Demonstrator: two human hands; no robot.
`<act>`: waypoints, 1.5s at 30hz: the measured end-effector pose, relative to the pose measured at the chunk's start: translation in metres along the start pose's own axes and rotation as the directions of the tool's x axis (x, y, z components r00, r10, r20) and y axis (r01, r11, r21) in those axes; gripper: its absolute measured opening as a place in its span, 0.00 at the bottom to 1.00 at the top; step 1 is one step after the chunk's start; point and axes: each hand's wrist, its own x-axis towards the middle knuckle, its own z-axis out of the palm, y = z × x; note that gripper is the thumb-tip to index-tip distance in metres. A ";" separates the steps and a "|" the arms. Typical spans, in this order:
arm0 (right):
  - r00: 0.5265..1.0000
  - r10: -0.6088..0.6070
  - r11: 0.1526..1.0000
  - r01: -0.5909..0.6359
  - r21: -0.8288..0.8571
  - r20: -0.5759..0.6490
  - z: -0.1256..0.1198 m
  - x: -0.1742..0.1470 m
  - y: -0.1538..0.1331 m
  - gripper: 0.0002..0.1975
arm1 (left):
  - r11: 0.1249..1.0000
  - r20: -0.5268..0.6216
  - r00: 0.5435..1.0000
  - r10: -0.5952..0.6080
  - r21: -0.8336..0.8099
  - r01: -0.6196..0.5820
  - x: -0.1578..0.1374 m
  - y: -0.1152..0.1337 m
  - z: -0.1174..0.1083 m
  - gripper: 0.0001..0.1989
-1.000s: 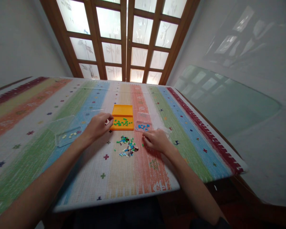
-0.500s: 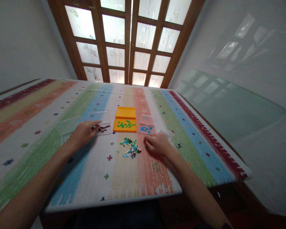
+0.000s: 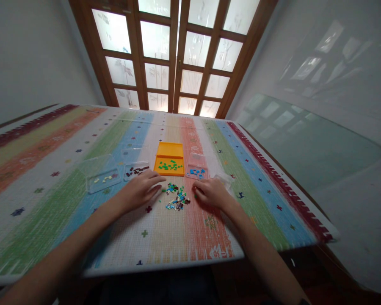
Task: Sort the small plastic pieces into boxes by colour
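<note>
My left hand (image 3: 142,189) is at the left of a loose pile of tiny toy bricks (image 3: 177,198), its fingers stretched apart with nothing seen between them. The pile mixes green, blue, brown and pale pieces. At its right, my right hand (image 3: 211,192) has its fingers curled together, a small green brick (image 3: 195,196) showing at the tips. Behind the pile, an open yellow case (image 3: 169,148) holds green bricks. Brown bricks (image 3: 136,170) lie in a clear box left of it, blue bricks (image 3: 197,172) in a clear box on the right.
Farther left stands a clear open box (image 3: 103,187) with a few pale bricks. Another clear plastic piece (image 3: 224,180) lies behind my right hand. A striped, patterned cloth (image 3: 165,241) covers the table. Beyond it are wood-framed glass doors (image 3: 174,63).
My left hand has moved right, from the box of brown bricks to the pile's left edge, and its fingers have spread. My right hand stays nearly still. The view has shifted slightly.
</note>
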 end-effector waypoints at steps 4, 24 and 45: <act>1.000 0.009 1.000 -0.008 -0.023 0.015 -0.003 0.000 -0.002 0.12 | 0.998 0.061 0.997 0.046 0.037 -0.048 0.013 0.017 0.023 0.11; 1.000 -0.014 1.000 0.014 -0.020 0.018 -0.007 -0.001 -0.005 0.09 | 0.976 0.126 0.978 -0.165 0.167 0.143 0.036 0.035 0.043 0.03; 0.999 -0.011 0.999 0.013 -0.052 0.050 -0.006 -0.001 -0.001 0.10 | 0.868 -0.094 0.873 -0.479 0.095 0.487 0.000 -0.035 -0.044 0.13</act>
